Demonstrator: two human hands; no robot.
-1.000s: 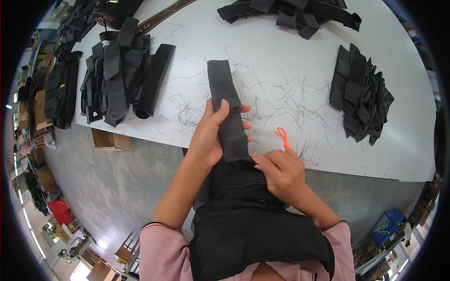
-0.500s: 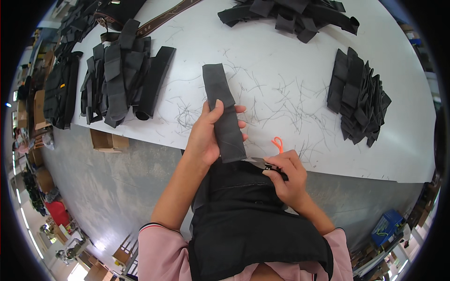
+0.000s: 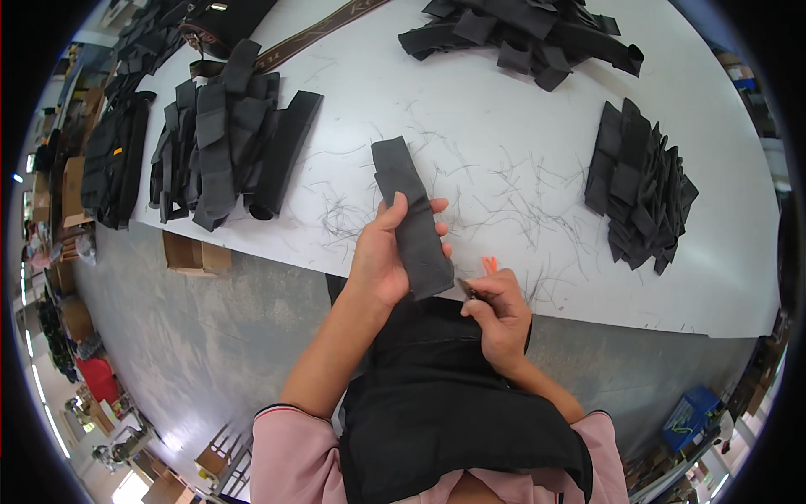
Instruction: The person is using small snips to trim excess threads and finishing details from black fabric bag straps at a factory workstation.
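My left hand is closed round a dark grey fabric strip, thumb on top and fingertips showing past its right edge. The strip slants over the table's front edge, its lower end toward me. Close to that lower right corner, my right hand pinches small thread snips. Their short metal blade points at the strip's corner, and an orange loop sticks out above the fingers. Most of the snips is hidden by my fingers, and I cannot tell whether the blade touches the fabric.
Loose thread ends litter the white table. Piles of dark strips lie at left, far right of centre and right. A black bag sits at the left edge; a cardboard box is below the table.
My left hand has brought the strip slightly nearer and to the right, tilting it a little more. My right hand has shifted slightly left, bringing the snips closer to the strip's corner.
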